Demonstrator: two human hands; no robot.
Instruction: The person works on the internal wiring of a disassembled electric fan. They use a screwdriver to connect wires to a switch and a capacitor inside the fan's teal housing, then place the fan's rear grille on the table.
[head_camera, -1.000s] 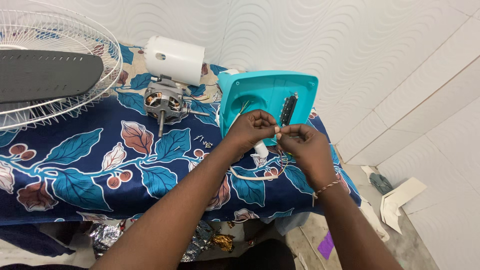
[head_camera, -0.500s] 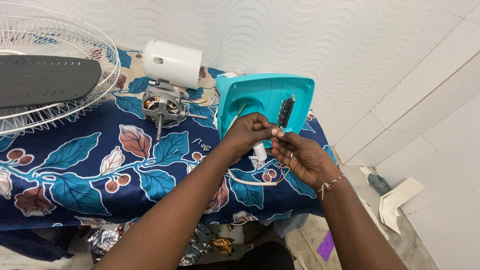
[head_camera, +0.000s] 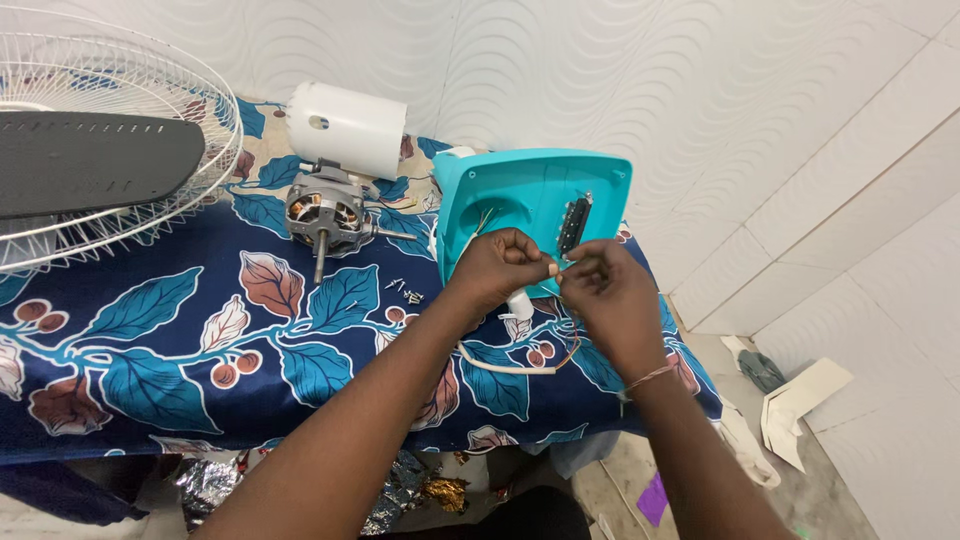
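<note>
My left hand (head_camera: 502, 266) and my right hand (head_camera: 612, 300) meet in front of a turquoise plastic fan base (head_camera: 520, 200) that stands tilted on the table. Both pinch thin wires between their fingertips, just below the base's black switch block (head_camera: 573, 222). A white cable (head_camera: 500, 362) runs out from under my hands across the cloth. What the fingertips hold is too small to make out beyond wire ends.
A bare fan motor (head_camera: 322, 215) with its shaft lies left of the base, a white motor cover (head_camera: 347, 128) behind it. Small screws (head_camera: 405, 292) sit on the blue leaf-print cloth (head_camera: 150, 330). A wire fan guard (head_camera: 120, 90) and grey blade (head_camera: 95, 160) fill the far left. Table edge drops off right.
The view has shifted slightly. My hands stay together at the base; the right hand has moved up a little, closer to the left hand's fingertips.
</note>
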